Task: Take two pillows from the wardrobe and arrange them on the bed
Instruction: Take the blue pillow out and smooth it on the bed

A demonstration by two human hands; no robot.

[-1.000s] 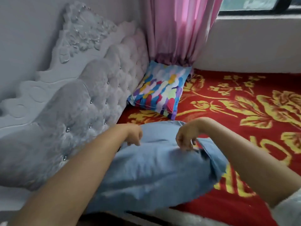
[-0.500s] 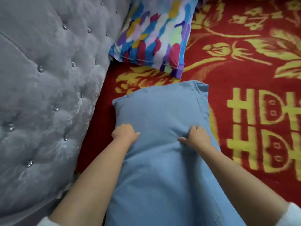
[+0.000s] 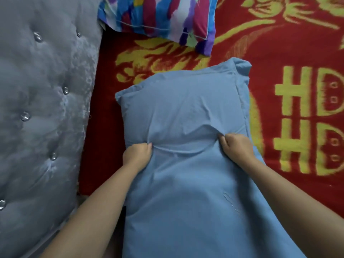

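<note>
A plain blue pillow [image 3: 184, 108] lies lengthwise on the red and gold bedspread [image 3: 290, 43], a short gap from the headboard. My left hand [image 3: 136, 155] pinches the pillow's cover near its left side. My right hand [image 3: 237, 148] pinches the cover near its right side, and the fabric between the two hands is bunched into a fold. A multicoloured pillow [image 3: 163, 17] lies beyond it at the top, one edge against the headboard; its upper part is out of frame.
The grey tufted headboard [image 3: 42, 108] with shiny buttons fills the left side. A strip of bedspread shows between it and the blue pillow. The spread runs on to the right.
The view has tipped down and closer over the bed. The blue pillow now lies flat on the spread, and both hands have moved back along it and closed on its cover.
</note>
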